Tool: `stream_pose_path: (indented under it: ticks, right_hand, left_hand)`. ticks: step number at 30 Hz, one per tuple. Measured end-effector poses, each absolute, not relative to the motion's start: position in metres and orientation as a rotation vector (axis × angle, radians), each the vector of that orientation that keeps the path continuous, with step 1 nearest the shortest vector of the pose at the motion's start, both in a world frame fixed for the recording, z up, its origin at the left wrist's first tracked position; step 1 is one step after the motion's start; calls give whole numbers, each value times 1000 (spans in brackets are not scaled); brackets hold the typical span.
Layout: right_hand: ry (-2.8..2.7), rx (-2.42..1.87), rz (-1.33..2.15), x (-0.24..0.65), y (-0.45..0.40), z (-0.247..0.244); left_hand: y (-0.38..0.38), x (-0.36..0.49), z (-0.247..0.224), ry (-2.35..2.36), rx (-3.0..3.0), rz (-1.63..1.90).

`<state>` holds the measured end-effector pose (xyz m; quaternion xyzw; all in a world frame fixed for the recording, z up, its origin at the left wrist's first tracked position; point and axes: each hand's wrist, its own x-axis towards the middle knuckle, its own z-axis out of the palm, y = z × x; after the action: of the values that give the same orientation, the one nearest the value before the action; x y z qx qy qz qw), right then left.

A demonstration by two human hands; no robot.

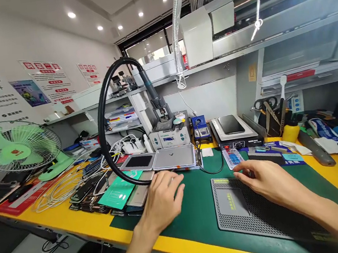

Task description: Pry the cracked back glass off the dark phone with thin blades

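Note:
My left hand (163, 198) hovers over the near left of the green mat (193, 211), close to the grey tray (173, 159). Its thumb and forefinger stand apart, and I see nothing held. A small dark piece lies in that tray. Above the grey perforated pad (232, 220) is my right hand (262, 174), its fingers loosely bent and apart, apparently holding nothing. Just beyond its fingertips lies a small clear packet (232, 158) with blue and red on it. To the left of my left hand are a green sachet (121, 189) and stacked phones (86, 196).
A black hose (102, 123) arches from the hot-air station (170, 135) down beside my left hand. Behind stand a blue soldering-iron stand (200, 126) and a heating plate (236, 134) with a phone on top. A green fan (15, 150) and white cables (59, 194) occupy the left.

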<state>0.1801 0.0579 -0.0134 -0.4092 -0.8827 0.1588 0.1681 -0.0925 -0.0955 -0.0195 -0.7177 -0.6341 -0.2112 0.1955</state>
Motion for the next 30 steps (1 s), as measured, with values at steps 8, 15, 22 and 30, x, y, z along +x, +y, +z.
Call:
stream_pose_path:
  ticks: [8, 15, 22, 30]
  right_hand:
    - [-2534, -1092, 447, 182, 57, -18]
    - [-2551, -1077, 443, 179, 64, -26]
    - [-2510, -1076, 479, 178, 61, -23]
    - [-2528, -1098, 496, 177, 62, -21]
  left_hand:
    - [-143, -82, -29, -1831, -1957, -680]
    - [-201, -168, -19, -2183, -1353, -615]
    - [-229, -236, -26, -2395, -1449, -309]
    - [-234, -229, -41, -2202, -1477, -334]
